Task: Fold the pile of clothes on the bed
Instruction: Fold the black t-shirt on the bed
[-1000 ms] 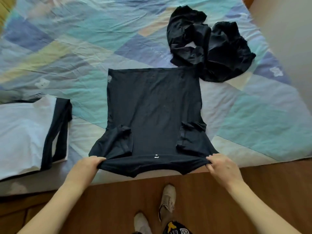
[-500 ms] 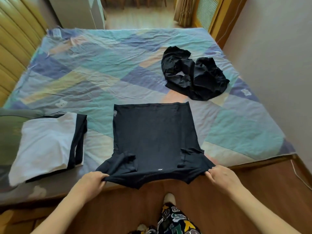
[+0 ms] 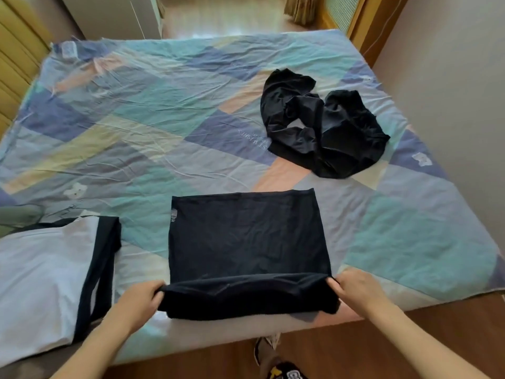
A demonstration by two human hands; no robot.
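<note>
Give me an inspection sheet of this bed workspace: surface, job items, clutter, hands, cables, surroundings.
Surface: bed covered with a wrinkled patchwork sheet in blue, teal, peach and yellow.
Job items: black T-shirt lying flat at the near edge, its near end lifted and folded over; crumpled black garment far right, unfolded; folded white garment with black trim at left.
Clutter: dark green item at the left edge, too cut off to identify.
Hands: left hand and right hand each grip a corner of the T-shirt's folded end.
Cables: thin cord on the right wall.
Surroundings: wooden floor, white cabinet, curtain.
</note>
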